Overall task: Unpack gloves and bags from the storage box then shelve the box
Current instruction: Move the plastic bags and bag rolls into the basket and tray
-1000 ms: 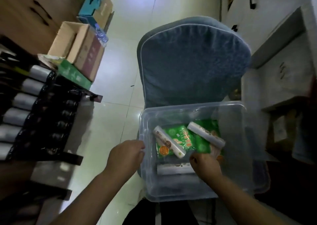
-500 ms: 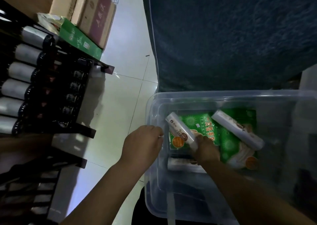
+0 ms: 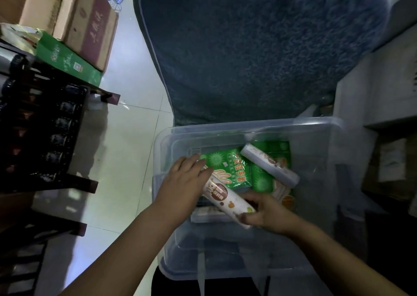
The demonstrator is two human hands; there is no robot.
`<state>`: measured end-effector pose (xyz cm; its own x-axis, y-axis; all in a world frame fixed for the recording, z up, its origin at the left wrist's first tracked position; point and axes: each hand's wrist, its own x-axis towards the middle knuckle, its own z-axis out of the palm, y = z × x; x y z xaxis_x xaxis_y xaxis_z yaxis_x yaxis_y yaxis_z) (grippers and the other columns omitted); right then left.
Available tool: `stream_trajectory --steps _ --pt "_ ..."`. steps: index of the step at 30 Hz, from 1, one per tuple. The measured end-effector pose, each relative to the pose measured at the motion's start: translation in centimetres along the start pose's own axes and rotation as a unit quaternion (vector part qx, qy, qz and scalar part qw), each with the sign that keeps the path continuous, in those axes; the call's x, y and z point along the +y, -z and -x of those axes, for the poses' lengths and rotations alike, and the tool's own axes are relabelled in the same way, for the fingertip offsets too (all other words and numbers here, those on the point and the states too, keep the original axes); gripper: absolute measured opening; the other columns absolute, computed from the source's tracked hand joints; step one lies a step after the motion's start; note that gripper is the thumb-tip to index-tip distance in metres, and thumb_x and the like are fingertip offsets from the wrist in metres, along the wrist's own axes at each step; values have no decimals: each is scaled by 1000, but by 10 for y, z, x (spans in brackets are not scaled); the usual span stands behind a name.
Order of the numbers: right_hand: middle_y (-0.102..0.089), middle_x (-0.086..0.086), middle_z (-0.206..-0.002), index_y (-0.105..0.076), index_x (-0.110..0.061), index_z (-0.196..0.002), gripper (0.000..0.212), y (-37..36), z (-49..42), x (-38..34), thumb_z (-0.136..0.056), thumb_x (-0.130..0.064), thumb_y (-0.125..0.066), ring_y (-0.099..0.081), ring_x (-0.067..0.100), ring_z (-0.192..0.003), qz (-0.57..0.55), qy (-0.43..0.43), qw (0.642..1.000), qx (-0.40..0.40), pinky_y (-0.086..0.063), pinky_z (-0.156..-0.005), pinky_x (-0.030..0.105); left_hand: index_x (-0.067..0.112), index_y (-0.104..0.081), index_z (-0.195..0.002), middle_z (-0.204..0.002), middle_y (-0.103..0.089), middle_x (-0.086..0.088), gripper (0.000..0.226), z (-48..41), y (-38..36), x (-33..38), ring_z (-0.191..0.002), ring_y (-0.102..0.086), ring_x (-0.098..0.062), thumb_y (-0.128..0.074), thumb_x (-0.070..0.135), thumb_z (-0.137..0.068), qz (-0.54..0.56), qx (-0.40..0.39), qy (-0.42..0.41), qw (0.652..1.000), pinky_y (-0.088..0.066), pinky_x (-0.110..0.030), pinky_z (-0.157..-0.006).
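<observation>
The clear plastic storage box [image 3: 248,126] sat on a blue upholstered chair [image 3: 259,47]. Inside it, the right hand [image 3: 268,212] gripped one end of a glossy white bag roll [image 3: 228,199]; the left hand [image 3: 182,182], fingers loosely spread, rested on the other end. Green crinkly glove packets [image 3: 232,167] and a second roll [image 3: 269,168] lay beneath. Risk — the slick cylinder might slip from an end-only grip.

Left hand [image 3: 184,179] flat — right hand [image 3: 266,214] (clenched)

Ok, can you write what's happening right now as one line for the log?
step: unpacking | right hand: gripping white roll | left hand: touching roll's upper end | clear storage box: on chair, green packs inside
</observation>
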<state>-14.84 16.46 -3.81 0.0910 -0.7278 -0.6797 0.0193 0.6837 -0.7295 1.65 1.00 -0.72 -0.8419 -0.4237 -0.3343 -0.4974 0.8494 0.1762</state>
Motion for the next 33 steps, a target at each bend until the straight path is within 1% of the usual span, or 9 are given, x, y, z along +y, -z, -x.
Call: stream_trajectory --steps 4,7,9,11,15,21,24,28,33 --pt "-68 -11 -74 -69 -19 -85 16 23 15 -1 -76 -7 -74 -60 -2 -71 -26 -2 1000 0 -45 -64 13 16 -66 -90 -91 -68 -6 57 -11 4 14 -91 -63 -28 -82 17 -35 -10 -10 -21 1000 -30 -34 -91" --pt "-68 -7 -68 -68 -24 -71 19 47 -2 26 -80 -7 -70 -60 4 -65 -9 15 976 216 -47 -65 18 20 -64 -83 -84 -67 -3 51 -15 6 19 -78 -62 -24 -83 23 -35 -4 -15 -6 1000 -39 -32 -81" --pt "-67 5 -78 -68 -14 -80 6 64 -19 49 -78 -10 -73 -61 15 -73 58 8 933 355 -49 -70 29 21 -65 -81 -82 -69 -2 51 -15 4 20 -74 -64 -23 -84 24 -33 -12 -19 2 1000 -50 -32 -73" --pt "-61 11 -92 -67 -4 -97 25 76 -32 67 -76 -13 -75 -57 23 -84 139 -25 903 406 -45 -75 29 21 -67 -79 -78 -69 -2 53 -16 1 20 -69 -64 -22 -84 24 -30 -23 -30 7 999 -53 -32 -67" --pt "-59 15 -112 -57 -12 -110 32 85 -49 81 -81 -22 -67 -56 34 -96 296 -108 872 375 -46 -79 34 21 -66 -74 -70 -68 0 52 -13 -1 21 -61 -63 -21 -83 23 -25 -49 -49 8 998 -52 -30 -60" --pt "-54 17 -124 -51 -11 -123 35 78 -48 87 -89 -20 -51 -52 35 -110 384 -194 842 326 -44 -90 36 22 -67 -78 -70 -68 1 56 -5 5 21 -62 -64 -21 -84 26 -24 -51 -49 21 997 -53 -30 -61" --pt "-57 17 -119 -61 -9 -113 45 61 -35 88 -76 -33 -70 -54 34 -107 341 -212 854 330 -47 -86 34 23 -67 -81 -72 -68 1 56 2 15 16 -64 -65 -21 -85 29 -28 -51 -39 32 997 -53 -31 -62" --pt "-56 24 -112 -55 0 -108 49 31 -7 71 -71 -25 -76 -59 38 -96 235 -171 885 363 -48 -76 37 23 -67 -83 -74 -69 1 56 14 28 11 -65 -65 -20 -87 33 -32 -49 -19 30 998 -53 -30 -61" --pt "-57 17 -117 -50 -6 -121 59 -11 55 37 -72 -29 -74 -61 35 -99 239 -154 864 416 -48 -74 37 21 -68 -77 -68 -68 0 54 39 52 7 -59 -64 -20 -89 34 -29 -54 15 -4 998 -52 -29 -56"
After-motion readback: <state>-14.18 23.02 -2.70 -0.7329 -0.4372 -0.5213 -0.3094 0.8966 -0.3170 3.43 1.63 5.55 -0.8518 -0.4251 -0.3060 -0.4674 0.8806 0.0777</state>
